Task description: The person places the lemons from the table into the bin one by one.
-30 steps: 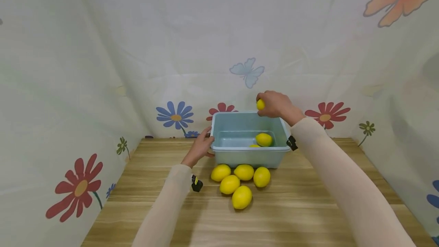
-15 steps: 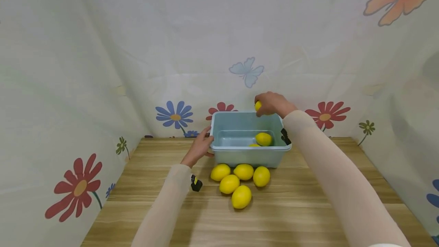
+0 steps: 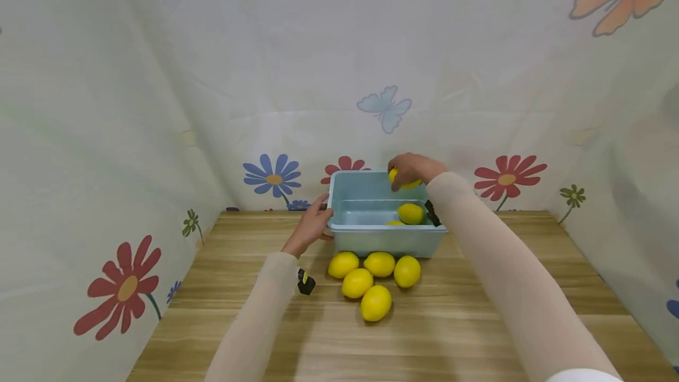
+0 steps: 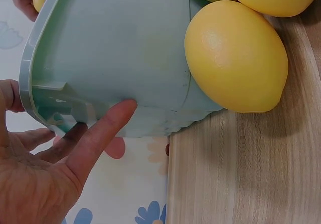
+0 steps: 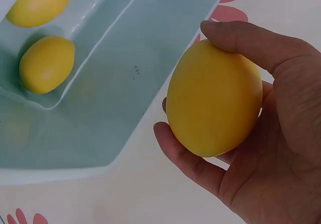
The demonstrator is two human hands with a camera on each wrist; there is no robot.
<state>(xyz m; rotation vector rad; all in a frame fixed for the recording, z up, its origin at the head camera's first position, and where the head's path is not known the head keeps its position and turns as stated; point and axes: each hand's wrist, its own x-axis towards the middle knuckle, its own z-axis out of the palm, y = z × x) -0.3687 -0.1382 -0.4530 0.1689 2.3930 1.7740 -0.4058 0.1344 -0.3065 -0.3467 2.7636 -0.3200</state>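
Observation:
My right hand holds a lemon over the back right part of a pale blue plastic bin. Its fingers and thumb curl round the fruit, as the right wrist view shows. At the bin's left side my left hand grips the rim and wall, with one finger lying along the outside. Inside the bin, toward the right, a lemon rests on the floor. A second lemon in there is mostly hidden by the front wall in the head view.
Several lemons lie grouped on the wooden table, just in front of the bin. Behind the bin hangs a pale cloth printed with flowers and butterflies. Black wrist devices sit at both cuffs.
My right hand has lowered with its lemon and shifted slightly left, from above the back rim to overlapping the bin's opening. The left hand, bin and other lemons keep their places.

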